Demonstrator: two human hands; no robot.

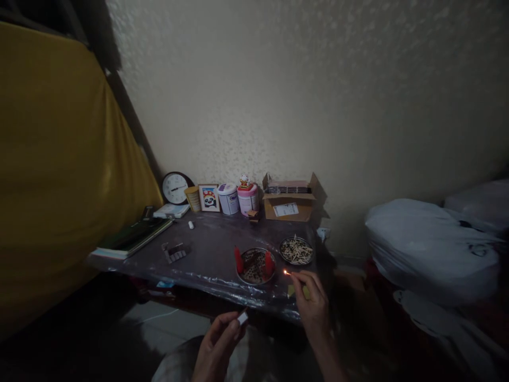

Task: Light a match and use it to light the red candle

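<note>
The right hand pinches a lit match between thumb and fingertips, with the small flame at the end pointing toward the round candle dish; match and hand are just right of that dish, apart from its rim. The left hand, in front of the dish and nearer the body, has thumb and fingers closed on a small white box.

Holding the match well probably means a light grip far back on the stick, roughly level, so that the flame does not climb quickly toward the fingertips. Slow movement should spare so small a flame. The box seems best held where it is, well apart from the fire.

In the candle dish stand two red candles, the left one by its left edge, the right one by its right; I see no flame on either. Just behind and to the right of the dish, a second dish holds a heap of loose sticks, likely matches, so the flame wants a path clear of them and of the shiny table cover beneath the candle dish.
</note>
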